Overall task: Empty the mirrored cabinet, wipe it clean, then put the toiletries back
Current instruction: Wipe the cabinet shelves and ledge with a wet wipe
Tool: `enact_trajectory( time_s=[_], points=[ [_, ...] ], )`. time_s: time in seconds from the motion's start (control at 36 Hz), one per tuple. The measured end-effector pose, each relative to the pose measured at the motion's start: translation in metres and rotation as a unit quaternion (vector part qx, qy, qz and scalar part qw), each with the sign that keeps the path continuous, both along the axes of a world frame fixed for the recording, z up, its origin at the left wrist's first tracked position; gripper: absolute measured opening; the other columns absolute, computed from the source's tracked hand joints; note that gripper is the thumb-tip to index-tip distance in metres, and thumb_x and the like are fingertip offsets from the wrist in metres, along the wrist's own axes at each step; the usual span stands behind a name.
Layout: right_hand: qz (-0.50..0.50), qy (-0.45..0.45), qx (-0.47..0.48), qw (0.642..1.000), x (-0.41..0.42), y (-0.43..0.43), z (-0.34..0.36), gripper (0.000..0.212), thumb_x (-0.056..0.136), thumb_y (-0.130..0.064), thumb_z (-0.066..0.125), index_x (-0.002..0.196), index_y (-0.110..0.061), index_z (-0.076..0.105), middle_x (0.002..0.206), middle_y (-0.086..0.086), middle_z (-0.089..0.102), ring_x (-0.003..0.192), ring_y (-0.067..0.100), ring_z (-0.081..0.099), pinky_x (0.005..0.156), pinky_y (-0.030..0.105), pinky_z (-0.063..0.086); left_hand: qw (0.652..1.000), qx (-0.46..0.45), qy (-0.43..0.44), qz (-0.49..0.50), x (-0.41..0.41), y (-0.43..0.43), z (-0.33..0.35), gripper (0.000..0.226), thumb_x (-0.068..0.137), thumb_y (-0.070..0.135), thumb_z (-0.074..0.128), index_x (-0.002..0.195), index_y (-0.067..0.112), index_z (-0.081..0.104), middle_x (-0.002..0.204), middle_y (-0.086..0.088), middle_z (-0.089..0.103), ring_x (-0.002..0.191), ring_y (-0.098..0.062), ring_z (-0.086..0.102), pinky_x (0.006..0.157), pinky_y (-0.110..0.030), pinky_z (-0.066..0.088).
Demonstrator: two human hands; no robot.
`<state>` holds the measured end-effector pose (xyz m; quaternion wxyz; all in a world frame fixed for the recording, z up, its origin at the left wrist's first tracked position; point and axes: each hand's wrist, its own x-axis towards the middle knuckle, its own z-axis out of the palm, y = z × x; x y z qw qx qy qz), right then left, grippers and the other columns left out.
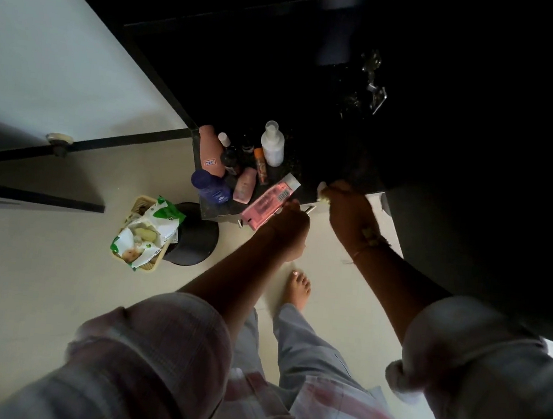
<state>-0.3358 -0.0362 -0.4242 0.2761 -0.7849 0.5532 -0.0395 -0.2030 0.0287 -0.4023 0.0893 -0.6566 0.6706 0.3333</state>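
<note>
Toiletries sitting out; putting them back is seemingly not yet done.
The dark stone counter point(307, 169) is carrying the cluster of plastic bottles point(238, 167) at its left corner; the left hand point(288, 226) is gripping a flat pink plastic tube point(267, 203) at the near edge; the right hand point(347, 212), just right, is curling round a small pale thing point(322, 189), too dim to name; the mirrored cabinet is hiding in darkness.

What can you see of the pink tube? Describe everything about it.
The pink tube is a flat squeeze tube, seemingly soft plastic, with a white cap and a barcode printed near the cap. It sits slanted over the front edge of the dark counter, with the cap pointing away from the person. The left hand grips its lower part. Whether it rests on the counter cannot be told.
</note>
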Motion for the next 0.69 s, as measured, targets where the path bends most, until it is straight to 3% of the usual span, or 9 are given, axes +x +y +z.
enact_trajectory(
  time_s=[0.11,0.19,0.25,0.33,0.42,0.47,0.58,0.64,0.69],
  points=[
    [0.108,-0.033,0.022,0.993,-0.003,0.033,-0.004,0.019,0.081,0.004,0.060,0.091,-0.005,0.074,0.097,0.015,0.070,0.094,0.033,0.066,0.087,0.031,0.049,0.998,0.005,0.058,0.032,0.003,0.005,0.010,0.052,0.092,0.018,0.060,0.137,-0.001,0.043,0.145,-0.022,0.037,0.138,-0.032,0.033,0.112,-0.035,0.030],
    [-0.043,-0.107,0.057,0.992,-0.005,0.055,0.002,0.015,0.085,-0.002,0.064,0.093,-0.009,0.075,0.097,0.007,0.073,0.092,0.022,0.067,0.085,0.019,0.043,0.995,-0.008,0.081,0.062,0.011,0.017,0.020,0.048,0.094,0.019,0.058,0.136,0.001,0.042,0.148,-0.019,0.036,0.136,-0.029,0.038,0.110,-0.033,0.032],
    [-0.159,-0.141,0.145,0.966,-0.006,0.066,0.009,0.007,0.086,-0.022,0.069,0.089,-0.019,0.075,0.093,0.000,0.074,0.087,0.014,0.066,0.080,0.020,0.047,0.992,-0.018,0.091,0.085,0.017,0.032,0.027,0.050,0.096,0.022,0.056,0.140,0.003,0.042,0.148,-0.016,0.040,0.137,-0.026,0.039,0.110,-0.028,0.028],
    [-0.272,-0.259,0.302,0.876,0.001,0.079,0.023,0.013,0.076,-0.037,0.076,0.075,-0.023,0.075,0.083,0.006,0.073,0.081,0.019,0.067,0.080,0.039,0.055,0.983,0.004,0.105,0.149,0.026,0.058,0.031,0.051,0.094,0.025,0.059,0.140,0.007,0.046,0.142,-0.011,0.051,0.132,-0.023,0.047,0.107,-0.026,0.031],
    [-0.376,-0.363,0.404,0.751,0.018,0.089,0.032,0.009,0.086,-0.002,0.062,0.091,-0.006,0.069,0.094,0.019,0.066,0.094,0.027,0.064,0.088,0.039,0.054,0.959,0.035,0.137,0.247,0.037,0.079,0.030,0.044,0.092,0.027,0.063,0.132,0.010,0.054,0.131,-0.008,0.061,0.121,-0.021,0.057,0.100,-0.026,0.041],
    [-0.388,-0.394,0.449,0.702,0.030,0.097,0.036,0.018,0.089,0.009,0.052,0.104,0.004,0.062,0.100,0.020,0.064,0.094,0.026,0.064,0.083,0.029,0.056,0.941,0.049,0.152,0.297,0.045,0.090,0.028,0.042,0.091,0.033,0.062,0.128,0.012,0.058,0.128,-0.005,0.063,0.118,-0.019,0.059,0.095,-0.022,0.040],
    [-0.364,-0.415,0.510,0.659,0.059,0.115,0.048,0.012,0.090,0.009,0.052,0.092,0.004,0.062,0.093,0.019,0.065,0.088,0.025,0.066,0.079,0.027,0.058,0.864,0.052,0.260,0.428,0.061,0.109,0.027,0.031,0.087,0.043,0.066,0.107,0.019,0.065,0.099,-0.001,0.071,0.091,-0.012,0.068,0.086,-0.034,0.056],
    [-0.350,-0.403,0.529,0.660,0.077,0.124,0.047,0.010,0.090,0.006,0.054,0.092,0.003,0.063,0.089,0.018,0.065,0.086,0.024,0.066,0.081,0.028,0.058,0.815,0.061,0.312,0.485,0.072,0.119,0.028,0.023,0.088,0.028,0.069,0.105,0.014,0.063,0.085,0.007,0.067,0.075,0.006,0.067,0.069,-0.015,0.055],
    [-0.329,-0.372,0.539,0.680,0.096,0.132,0.045,0.016,0.091,0.001,0.056,0.105,0.005,0.062,0.094,0.019,0.065,0.090,0.026,0.065,0.086,0.032,0.056,0.738,0.087,0.361,0.563,0.086,0.131,0.026,0.034,0.087,0.021,0.071,0.114,0.005,0.060,0.086,0.004,0.071,0.076,0.002,0.069,0.065,-0.013,0.052]
  ],
)
